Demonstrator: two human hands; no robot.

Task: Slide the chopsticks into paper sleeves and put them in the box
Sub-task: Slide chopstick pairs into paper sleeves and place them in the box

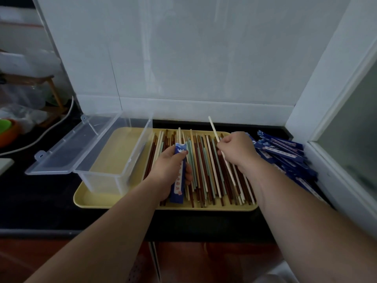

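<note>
Our left grip clamped a blue sleeve above the yellow tray; our right grip pinched one white chopstick over the same tray.

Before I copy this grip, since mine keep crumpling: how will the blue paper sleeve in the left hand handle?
The blue paper sleeve looks thin and flat, so probably light and easily creased. It juts straight past the left hand at both ends, suggesting lengthwise stiffness. Flat-sided, it is unlikely to roll.
</note>
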